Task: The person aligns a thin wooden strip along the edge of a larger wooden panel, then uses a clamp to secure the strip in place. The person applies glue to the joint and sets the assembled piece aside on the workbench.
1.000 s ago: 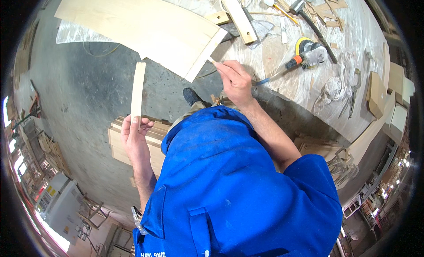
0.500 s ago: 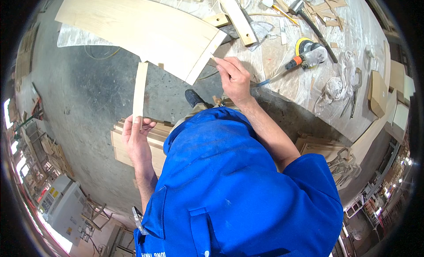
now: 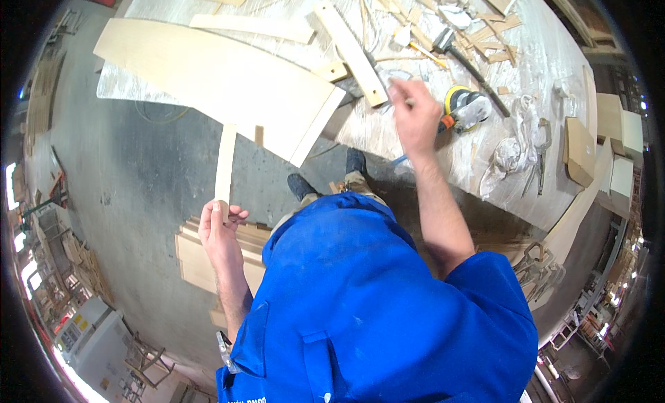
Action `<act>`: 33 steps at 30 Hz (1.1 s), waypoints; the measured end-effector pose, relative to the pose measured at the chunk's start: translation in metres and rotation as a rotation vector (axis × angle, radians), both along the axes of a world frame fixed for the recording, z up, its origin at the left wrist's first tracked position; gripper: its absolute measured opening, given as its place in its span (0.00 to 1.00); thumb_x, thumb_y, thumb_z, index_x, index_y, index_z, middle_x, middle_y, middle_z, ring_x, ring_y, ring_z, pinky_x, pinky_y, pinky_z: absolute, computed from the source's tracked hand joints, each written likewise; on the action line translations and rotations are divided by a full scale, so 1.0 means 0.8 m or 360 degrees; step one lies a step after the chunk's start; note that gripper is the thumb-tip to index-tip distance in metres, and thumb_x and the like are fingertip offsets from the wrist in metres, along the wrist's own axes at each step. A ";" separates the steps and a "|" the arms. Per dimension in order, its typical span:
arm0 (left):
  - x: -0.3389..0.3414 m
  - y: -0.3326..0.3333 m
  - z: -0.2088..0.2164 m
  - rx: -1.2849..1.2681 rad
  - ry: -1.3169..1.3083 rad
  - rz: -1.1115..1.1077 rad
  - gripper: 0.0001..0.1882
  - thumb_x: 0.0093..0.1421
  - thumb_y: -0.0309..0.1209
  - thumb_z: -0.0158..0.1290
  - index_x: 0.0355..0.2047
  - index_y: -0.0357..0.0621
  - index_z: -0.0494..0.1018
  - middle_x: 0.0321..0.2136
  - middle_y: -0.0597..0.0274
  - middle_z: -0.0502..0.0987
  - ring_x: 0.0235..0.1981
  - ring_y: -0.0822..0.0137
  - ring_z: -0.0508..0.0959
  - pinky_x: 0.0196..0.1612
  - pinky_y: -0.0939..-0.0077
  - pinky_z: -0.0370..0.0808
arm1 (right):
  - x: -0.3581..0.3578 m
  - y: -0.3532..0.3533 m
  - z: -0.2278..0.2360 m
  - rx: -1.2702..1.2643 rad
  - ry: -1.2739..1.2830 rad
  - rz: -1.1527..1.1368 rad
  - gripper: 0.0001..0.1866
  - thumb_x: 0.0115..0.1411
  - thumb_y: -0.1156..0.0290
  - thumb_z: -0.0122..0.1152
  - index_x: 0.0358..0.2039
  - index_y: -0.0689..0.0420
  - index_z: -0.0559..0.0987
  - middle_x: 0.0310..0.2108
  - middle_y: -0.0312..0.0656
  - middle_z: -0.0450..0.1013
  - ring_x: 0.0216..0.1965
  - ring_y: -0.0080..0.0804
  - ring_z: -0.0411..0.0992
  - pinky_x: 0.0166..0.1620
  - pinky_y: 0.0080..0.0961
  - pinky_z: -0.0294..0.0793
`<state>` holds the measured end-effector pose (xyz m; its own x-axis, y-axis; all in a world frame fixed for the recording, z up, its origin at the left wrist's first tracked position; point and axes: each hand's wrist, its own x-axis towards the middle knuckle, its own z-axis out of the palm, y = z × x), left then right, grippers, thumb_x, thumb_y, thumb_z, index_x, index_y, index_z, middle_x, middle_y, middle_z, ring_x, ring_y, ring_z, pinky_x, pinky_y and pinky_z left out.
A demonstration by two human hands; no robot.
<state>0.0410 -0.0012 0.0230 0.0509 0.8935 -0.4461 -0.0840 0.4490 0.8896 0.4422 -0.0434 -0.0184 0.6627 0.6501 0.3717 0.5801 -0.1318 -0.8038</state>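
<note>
Left portion: a stack of pale boards [image 3: 218, 254] lies beyond and beneath the left hand [image 3: 222, 230], whose thumb presses against the fingers. The grip is closed on the lower end of a thin wood strip [image 3: 225, 164]; the outer fingers are curled loosely and stand apart from it. The strip is slightly bowed. Its long axis runs almost straight up the view, leaning a little to the right at the top, so that the free end points away from the person, toward the large panel [image 3: 228, 77]. That end meets the panel's near edge in the view; whether the two touch cannot be told.

Centre: the panel tapers toward its upper left and lies partly on the worktable [image 3: 460, 160], its near corner reaching out past the table edge. A small brown piece [image 3: 259, 135] shows at its near edge. To the right lies a bored wooden bar [image 3: 350, 53], set obliquely.

Right portion: the right hand [image 3: 417, 115] is raised near the bar's lower end, blurred, its fingers bent inward; whether they hold anything cannot be told. Beside it are a yellow-rimmed sander [image 3: 472, 110], a dark-handled hammer [image 3: 479, 81] and a crumpled cloth [image 3: 516, 153].
</note>
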 end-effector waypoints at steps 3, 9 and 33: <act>0.021 0.003 0.003 0.0080 0.0003 0.0052 0.13 0.74 0.37 0.49 0.43 0.39 0.74 0.29 0.60 0.78 0.31 0.68 0.80 0.41 0.66 0.82 | 0.104 0.049 0.011 -0.0075 -0.0078 -0.0134 0.07 0.57 0.75 0.66 0.36 0.60 0.86 0.32 0.46 0.82 0.33 0.35 0.81 0.37 0.30 0.79; 0.055 -0.011 -0.005 0.0193 0.0001 0.0110 0.15 0.75 0.38 0.48 0.45 0.36 0.75 0.26 0.63 0.75 0.25 0.70 0.76 0.32 0.74 0.76 | 0.272 0.151 -0.057 -0.0530 -0.0210 -0.0168 0.10 0.53 0.72 0.65 0.37 0.56 0.88 0.33 0.47 0.84 0.37 0.38 0.83 0.44 0.31 0.81; 0.159 -0.059 -0.053 0.0155 -0.0096 0.0197 0.16 0.68 0.26 0.58 0.54 0.32 0.74 0.38 0.59 0.81 0.37 0.72 0.81 0.45 0.77 0.77 | 0.000 0.074 0.012 -0.0904 0.1760 0.1317 0.10 0.64 0.76 0.66 0.44 0.67 0.81 0.31 0.43 0.81 0.28 0.24 0.80 0.32 0.19 0.82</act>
